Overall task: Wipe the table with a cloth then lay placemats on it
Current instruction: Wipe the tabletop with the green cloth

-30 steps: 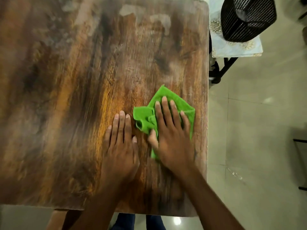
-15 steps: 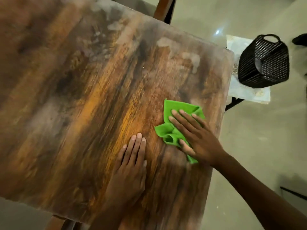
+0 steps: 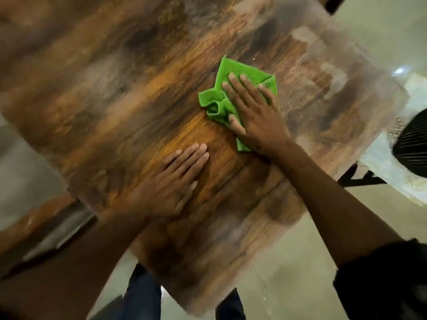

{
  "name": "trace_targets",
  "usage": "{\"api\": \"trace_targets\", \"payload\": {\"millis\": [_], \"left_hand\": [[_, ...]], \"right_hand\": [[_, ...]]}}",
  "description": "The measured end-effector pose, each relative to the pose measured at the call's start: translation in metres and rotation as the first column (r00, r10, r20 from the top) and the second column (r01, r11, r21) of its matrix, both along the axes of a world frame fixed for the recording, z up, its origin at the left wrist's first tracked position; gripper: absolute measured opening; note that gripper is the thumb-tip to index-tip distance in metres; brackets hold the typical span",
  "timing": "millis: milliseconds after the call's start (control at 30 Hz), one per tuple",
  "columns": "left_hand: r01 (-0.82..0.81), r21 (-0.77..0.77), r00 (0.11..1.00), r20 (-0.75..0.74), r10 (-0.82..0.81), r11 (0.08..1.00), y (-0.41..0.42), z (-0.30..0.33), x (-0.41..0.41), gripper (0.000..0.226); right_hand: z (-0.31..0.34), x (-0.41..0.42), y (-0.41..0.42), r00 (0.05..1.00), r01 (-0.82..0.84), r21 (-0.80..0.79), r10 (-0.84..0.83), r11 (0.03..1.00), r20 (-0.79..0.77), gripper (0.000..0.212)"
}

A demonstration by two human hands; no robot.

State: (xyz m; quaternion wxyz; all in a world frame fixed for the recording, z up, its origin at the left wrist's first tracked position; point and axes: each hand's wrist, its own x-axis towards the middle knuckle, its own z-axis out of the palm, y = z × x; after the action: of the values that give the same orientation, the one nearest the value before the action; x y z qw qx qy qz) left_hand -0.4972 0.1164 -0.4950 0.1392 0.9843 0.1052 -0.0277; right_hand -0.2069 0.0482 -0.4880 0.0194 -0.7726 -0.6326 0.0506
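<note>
Head view: we see the right hand (image 3: 256, 112) flat on the cloth (image 3: 233, 88), fingers straight, pressing it to the table (image 3: 115, 88) — bunched, near mid-table. The left hand (image 3: 175, 179) rests open on bare wood just beside the cloth. Broad unwiped table lies beyond the cloth's far side — the right edge is nearer. No placemats show.

A pale glossy floor (image 3: 381, 35) surrounds the scene, with a black basket (image 3: 413, 146) on a patterned side surface (image 3: 388, 167) at right.

Bare forearms, a black sleeve (image 3: 381, 280) on the right upper arm, and dark blue trousers (image 3: 142, 294) below.
</note>
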Motion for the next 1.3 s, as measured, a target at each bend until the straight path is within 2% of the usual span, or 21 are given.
{"api": "trace_targets", "payload": {"millis": [133, 233, 333, 400, 467, 567, 667, 800, 867, 1000, 1100, 1200, 1300], "left_hand": [[-0.054, -0.054, 0.998, 0.021, 0.056, 0.997, -0.004, 0.002, 0.000, 0.064], [-0.229, -0.065, 0.966, 0.111, 0.235, 0.971, -0.006, 0.005, -0.004, 0.063], [-0.442, -0.096, 0.856, 0.252, 0.451, 0.892, -0.009, 0.002, -0.006, 0.056], [-0.564, -0.194, 0.732, 0.332, 0.594, 0.803, -0.008, -0.002, -0.005, 0.053], [-0.611, -0.305, 0.627, 0.376, 0.682, 0.730, -0.006, -0.005, -0.006, 0.051], [-0.639, -0.354, 0.561, 0.393, 0.729, 0.683, -0.003, -0.006, -0.004, 0.051], [-0.658, -0.335, 0.556, 0.389, 0.735, 0.675, -0.004, -0.005, -0.003, 0.052], [-0.667, -0.250, 0.614, 0.349, 0.708, 0.702, -0.005, -0.007, -0.006, 0.055], [-0.669, -0.187, 0.650, 0.322, 0.688, 0.719, -0.004, -0.007, -0.003, 0.057], [-0.684, -0.098, 0.682, 0.267, 0.681, 0.723, -0.002, -0.002, 0.001, 0.060], [-0.698, -0.062, 0.681, 0.251, 0.688, 0.714, -0.002, -0.001, 0.002, 0.060], [-0.703, -0.054, 0.678, 0.251, 0.691, 0.710, -0.003, -0.002, 0.004, 0.058], [-0.700, -0.054, 0.677, 0.267, 0.686, 0.712, -0.004, -0.002, 0.004, 0.057]], "right_hand": [[0.003, -0.029, -0.083, 1.000, -0.008, 0.038, 0.008, 0.999, -0.009, 0.068], [0.008, -0.098, -0.152, 0.996, 0.060, -0.024, -0.062, 0.998, -0.072, 0.074], [0.006, -0.199, -0.182, 0.990, 0.031, -0.092, -0.044, 0.995, -0.138, 0.081], [0.007, -0.265, -0.184, 0.976, -0.060, -0.085, 0.040, 0.995, -0.215, 0.085], [0.008, -0.308, -0.184, 0.945, -0.202, -0.075, 0.175, 0.976, -0.277, 0.086], [0.006, -0.311, -0.189, 0.915, -0.271, -0.040, 0.244, 0.962, -0.321, 0.078], [0.009, -0.262, -0.206, 0.928, -0.258, -0.061, 0.230, 0.964, -0.291, 0.080], [0.013, -0.161, -0.215, 0.960, -0.203, -0.085, 0.181, 0.975, -0.213, 0.082], [0.016, -0.126, -0.189, 0.960, -0.204, -0.071, 0.185, 0.976, -0.212, 0.077], [0.010, -0.113, -0.100, 0.969, -0.114, 0.001, 0.111, 0.994, -0.221, 0.073], [0.002, -0.124, -0.045, 0.988, -0.066, 0.008, 0.066, 0.998, -0.137, 0.068], [0.000, -0.127, -0.044, 0.996, -0.082, -0.009, 0.081, 0.997, -0.039, 0.069], [0.005, -0.117, -0.088, 0.990, -0.136, -0.029, 0.135, 0.990, -0.051, 0.071]]}}
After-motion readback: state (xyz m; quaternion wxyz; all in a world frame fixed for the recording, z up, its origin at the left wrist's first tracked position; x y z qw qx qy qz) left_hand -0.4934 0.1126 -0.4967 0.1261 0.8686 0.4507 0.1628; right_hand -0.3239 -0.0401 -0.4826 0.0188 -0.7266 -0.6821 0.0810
